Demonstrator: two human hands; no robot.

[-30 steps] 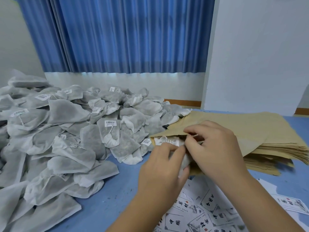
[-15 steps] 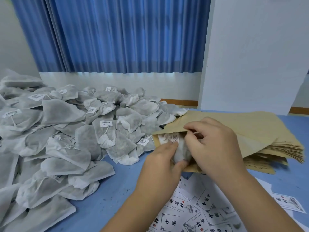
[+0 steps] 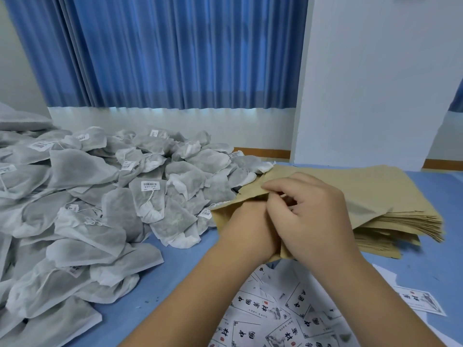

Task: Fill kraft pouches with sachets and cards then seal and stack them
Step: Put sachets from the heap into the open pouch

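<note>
- Pouch [image 3: 375,191], brown kraft, lies on top of a stack [image 3: 400,229] of the same at centre right, its mouth facing left and held agape.
- Right hand [image 3: 313,214], curled at centre frame, pinches the upper lip of the mouth between thumb and fingers and holds it raised.
- Left hand [image 3: 246,229] presses against the right and reaches into the opening; its fingers are hidden inside, so whether they grip anything cannot be told.
- Sachets [image 3: 100,196], grey-white fabric bags with drawstrings and barcode labels, fill the left half of the frame in a loose heap, its right edge touching the pouch's mouth.
- Cards [image 3: 275,316], white with black characters and red seals, lie scattered and overlapping at lower centre, below both wrists; one sits apart at lower right.
- Table [image 3: 175,284], blue, carries everything.
- Curtain [image 3: 162,51], blue and pleated, spans the upper left; a white wall [image 3: 375,83] stands at upper right.
</note>
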